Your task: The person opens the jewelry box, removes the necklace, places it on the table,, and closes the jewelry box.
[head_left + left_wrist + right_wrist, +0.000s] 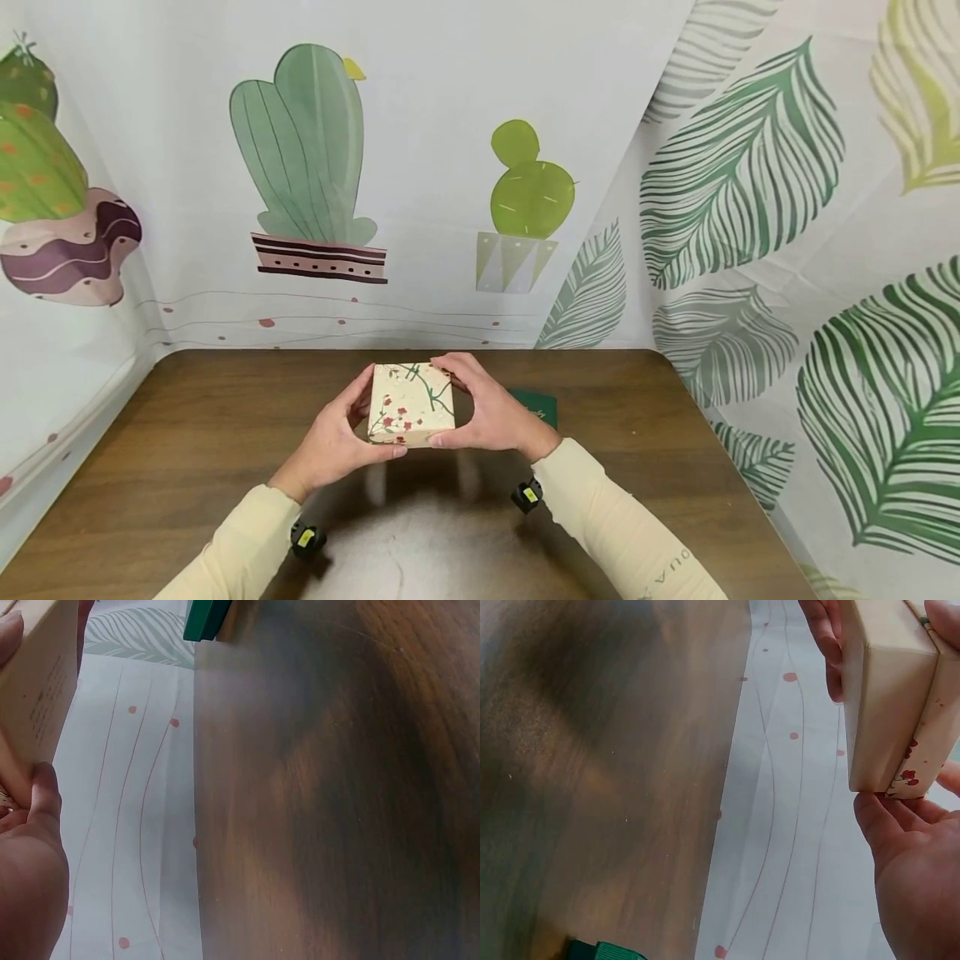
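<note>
Both hands hold a small cream gift box (411, 403) up over the table, printed with red blossoms and green branches. My left hand (333, 437) grips its left side, thumb along the near edge. On the right side my right hand (491, 410) grips it, thumb at the near edge and fingers at the far corner. In the right wrist view the box (896, 697) shows a plain lower part below a patterned lid, with fingers (877, 821) at its end. Small print shows on the underside of the box (45, 697) in the left wrist view.
A dark green box (542, 407) with gold lettering lies on the brown wooden table (187, 433), behind the right wrist and partly hidden by it. Cloth printed with cacti and leaves (435, 167) hangs along the table's back edge and right side.
</note>
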